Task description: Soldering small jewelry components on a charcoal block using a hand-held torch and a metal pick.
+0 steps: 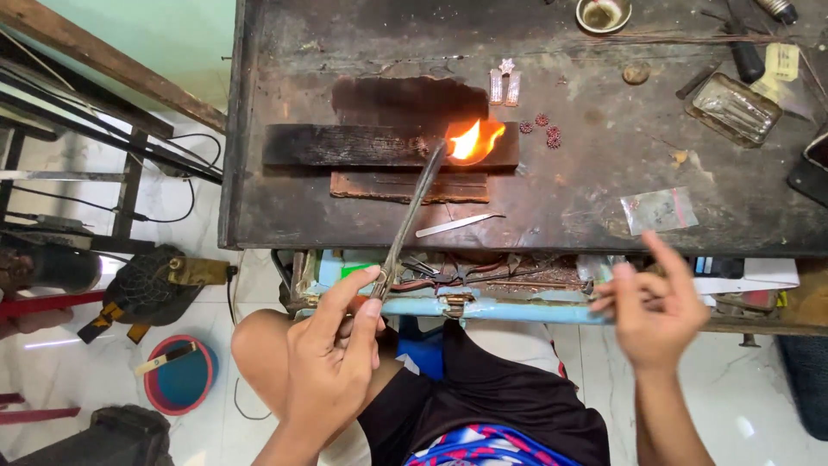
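Left hand [332,358]: gripped a metal blowpipe [412,216], flame [473,140] at its far tip.
Right hand [657,306]: empty, fingers loosely spread.
Charred block [345,145]: lay beneath the flame.

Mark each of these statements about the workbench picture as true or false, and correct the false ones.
1. The left hand holds the long metal torch by its near end. True.
2. The flame burns at the left end of the charred wooden block. False: it burns near the block's right end.
3. The right hand grips a pair of pliers. False: its grip is open and it holds nothing.
4. A small clear plastic bag lies on the bench top to the right of the flame. True.
5. The round metal cup stands beside the person's knee. False: it stands at the far edge of the bench.
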